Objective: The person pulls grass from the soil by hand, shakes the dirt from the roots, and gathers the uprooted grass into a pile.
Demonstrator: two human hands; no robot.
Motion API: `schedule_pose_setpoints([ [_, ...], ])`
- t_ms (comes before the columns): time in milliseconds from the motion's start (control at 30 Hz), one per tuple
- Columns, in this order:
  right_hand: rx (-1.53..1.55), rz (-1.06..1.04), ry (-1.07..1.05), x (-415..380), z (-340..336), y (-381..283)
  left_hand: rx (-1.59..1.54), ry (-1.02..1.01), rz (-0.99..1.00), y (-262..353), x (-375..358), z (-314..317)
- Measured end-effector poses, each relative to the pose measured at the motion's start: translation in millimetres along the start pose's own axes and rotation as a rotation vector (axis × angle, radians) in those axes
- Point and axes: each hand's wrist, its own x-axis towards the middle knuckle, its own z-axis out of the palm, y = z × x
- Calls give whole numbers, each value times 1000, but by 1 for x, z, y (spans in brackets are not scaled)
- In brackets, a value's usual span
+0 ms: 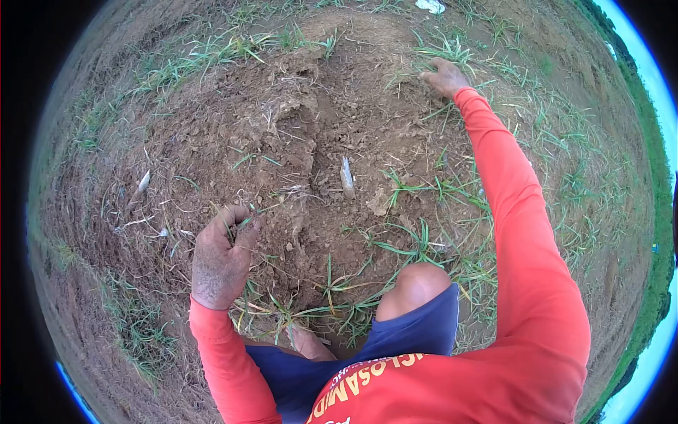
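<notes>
My left hand (pixel 224 254), dusted with soil, is low over the ground at the left, its fingers curled together around a small green weed (pixel 247 220). My right hand (pixel 445 78) reaches out at the upper right, beside a tuft of grass (pixel 452 51); its fingers point left and down toward the soil, and what is between them, if anything, is too small to make out. Between the two hands, a pale stub (pixel 347 178) stands in the loose brown soil (pixel 282 162).
Grass tufts (pixel 417 244) grow near my bent knee (pixel 417 290). Another pale stub (pixel 144 181) is at the left. A white scrap (pixel 430 6) lies at the top. My bare foot (pixel 311 344) rests below the soil patch.
</notes>
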Motion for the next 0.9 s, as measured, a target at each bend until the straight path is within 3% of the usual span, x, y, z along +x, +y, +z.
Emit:
schedule_pose_setpoints([
  [33, -53, -16, -28, -5, 14, -13, -1, -32, -20, 4, 0, 1],
  [133, -3, -169, 194, 12, 62, -30, 26, 2, 24, 5, 1, 6],
  [233, 5, -83, 90, 30, 66, -36, 31, 5, 38, 2, -2, 4],
  [433, 172, 49, 128, 25, 26, -26, 49, 20, 22, -9, -6, 3],
  [500, 195, -24, 191, 18, 8, -15, 23, -31, -39, -1, -2, 2],
  [600, 277, -106, 293, 4, -24, -5, 3, -20, 32, -5, 4, 10],
  [700, 546, -45, 215, -40, -80, -31, 22, -8, 85, -5, 8, 16],
  [867, 1462, -200, 11, -71, -122, -22, -33, -74, 11, 0, 12, 18],
  [900, 1289, -40, -18, -70, -114, -17, -46, -74, -4, 1, 12, 18],
])
